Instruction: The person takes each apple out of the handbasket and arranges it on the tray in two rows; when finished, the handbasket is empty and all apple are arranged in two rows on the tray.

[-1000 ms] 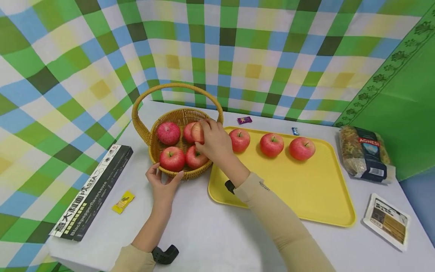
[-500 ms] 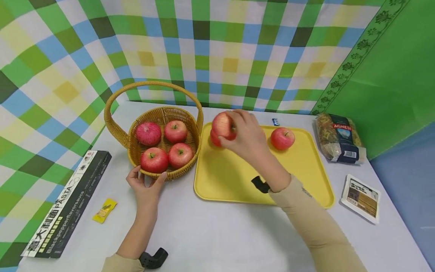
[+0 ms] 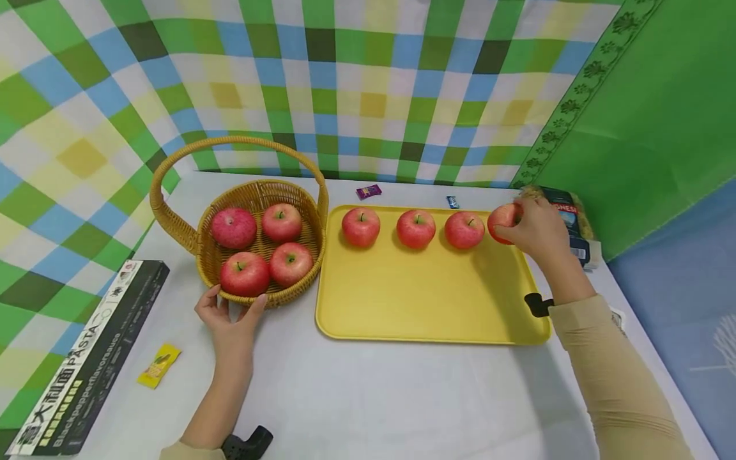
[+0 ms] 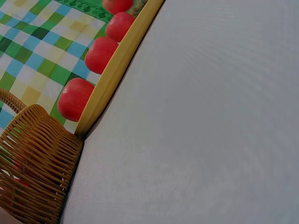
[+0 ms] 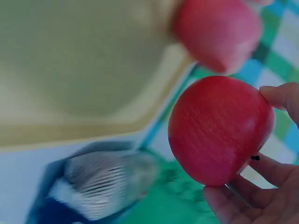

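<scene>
In the head view my right hand holds a red apple over the back right corner of the yellow tray. The right wrist view shows this apple pinched between thumb and fingertips. Three apples stand in a row along the tray's back edge, the nearest to my hand being the third apple. My left hand grips the front rim of the wicker basket, thumb and fingers spread along it. Inside lie three red apples and a darker pink round fruit.
A pasta box and a yellow wrapped sweet lie on the left. Behind the tray are a purple sweet and a blue one. A pasta bag stands behind my right hand. The basket's tall handle arches above it.
My right hand has lifted an apple out of the basket and carried it rightward across the tray to its back right corner. My left hand has stayed at the basket rim. The head view has shifted.
</scene>
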`<action>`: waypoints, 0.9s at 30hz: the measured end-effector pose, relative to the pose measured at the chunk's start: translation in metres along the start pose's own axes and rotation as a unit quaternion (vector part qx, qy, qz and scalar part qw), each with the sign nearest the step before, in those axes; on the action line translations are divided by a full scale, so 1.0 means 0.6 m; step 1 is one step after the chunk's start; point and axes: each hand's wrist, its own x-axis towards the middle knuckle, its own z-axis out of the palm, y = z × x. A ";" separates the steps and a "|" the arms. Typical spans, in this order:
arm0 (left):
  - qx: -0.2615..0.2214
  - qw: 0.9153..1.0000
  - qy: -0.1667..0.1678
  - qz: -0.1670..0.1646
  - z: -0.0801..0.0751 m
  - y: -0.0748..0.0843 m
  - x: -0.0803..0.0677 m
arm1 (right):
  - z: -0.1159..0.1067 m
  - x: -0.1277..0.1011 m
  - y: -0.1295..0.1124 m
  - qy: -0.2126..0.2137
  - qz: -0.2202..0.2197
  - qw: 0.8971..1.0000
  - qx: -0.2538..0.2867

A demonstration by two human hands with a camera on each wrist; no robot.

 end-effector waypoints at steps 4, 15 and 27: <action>0.008 1.000 0.002 -0.002 -0.007 0.001 0.000 | 0.021 0.023 0.031 -0.051 0.006 0.999 -0.005; 0.005 1.000 0.003 0.007 -0.001 0.000 -0.001 | 0.034 0.045 0.042 -0.125 0.000 0.992 -0.033; 0.021 1.000 0.002 0.001 0.003 0.003 -0.002 | -0.031 0.010 -0.058 -0.064 -0.029 0.997 0.022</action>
